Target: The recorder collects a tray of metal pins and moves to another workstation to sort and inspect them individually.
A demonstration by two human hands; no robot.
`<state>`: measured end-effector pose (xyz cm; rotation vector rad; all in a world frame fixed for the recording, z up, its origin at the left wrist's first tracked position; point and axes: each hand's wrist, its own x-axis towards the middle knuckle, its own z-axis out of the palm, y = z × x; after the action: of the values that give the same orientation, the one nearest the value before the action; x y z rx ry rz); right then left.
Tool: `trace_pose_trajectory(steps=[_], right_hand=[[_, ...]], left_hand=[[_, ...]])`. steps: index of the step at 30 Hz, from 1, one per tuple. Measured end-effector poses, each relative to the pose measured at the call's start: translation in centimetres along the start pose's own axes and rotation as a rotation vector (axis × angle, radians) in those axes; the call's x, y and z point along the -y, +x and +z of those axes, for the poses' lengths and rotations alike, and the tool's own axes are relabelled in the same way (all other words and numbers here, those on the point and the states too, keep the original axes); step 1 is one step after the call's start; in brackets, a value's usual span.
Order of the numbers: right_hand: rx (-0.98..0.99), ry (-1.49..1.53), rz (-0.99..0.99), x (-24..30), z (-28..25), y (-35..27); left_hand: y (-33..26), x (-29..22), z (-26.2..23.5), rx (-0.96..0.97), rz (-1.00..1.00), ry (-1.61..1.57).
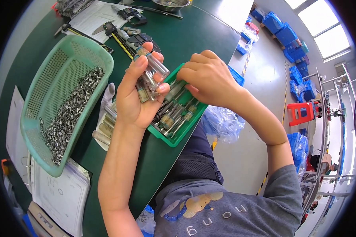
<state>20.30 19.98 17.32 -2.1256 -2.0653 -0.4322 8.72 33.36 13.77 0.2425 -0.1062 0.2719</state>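
in the head view, the left hand [132, 100] is raised above the dark green table [194, 31], palm turned up, with fingers and thumb closed around several clear tubes [159, 68] that bear bands or labels near one end; the exact number of tubes cannot be told. the right hand [209, 77] is positioned palm down over the far end of the green tray [190, 128], fingers bent and fingertips reaching inside; its grip is partly hidden, so it cannot be told whether it grasps an item. the tray lies at the table edge, to the right of the left wrist, and contains slim metal rods [176, 123] and further tubes lying at an angle. to the left of the left forearm, a white cloth [107, 96] lies beneath short cylindrical pieces [106, 129]. farther left, the pale green mesh basket [43, 91] contains many small metal rings [69, 122], collected toward its right side. beyond the hands, a digital caliper [122, 44] and two digital micrometers [134, 15] lie near paper sheets [89, 19] and a metal bowl [172, 8]. a red stool [300, 113] and blue crates [279, 24] stand on the floor at right
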Motion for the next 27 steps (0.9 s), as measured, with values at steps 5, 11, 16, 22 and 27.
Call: trace_pose_trajectory(steps=[5,11,16,22,27], right_hand=[[-0.005,-0.088,-0.045,-0.1,0.6,0.1],[-0.142,0.167,0.032,0.0,-1.1,-0.3],[-0.359,1.02,0.345,0.6,-2.2,-1.3],[-0.435,1.249,0.367,1.3,-2.3,-1.0],[-0.569,1.194,0.43,2.5,-1.7,-0.8]], left_hand=[[0.1,0.0,0.2,-0.009,0.001,0.027],[0.2,0.2,0.1,-0.006,-0.004,0.067],[0.1,0.4,0.7,-0.022,0.016,0.101],[-0.2,0.4,1.0,-0.033,0.018,0.183],[-0.4,0.6,1.1,-0.052,0.01,0.231]])
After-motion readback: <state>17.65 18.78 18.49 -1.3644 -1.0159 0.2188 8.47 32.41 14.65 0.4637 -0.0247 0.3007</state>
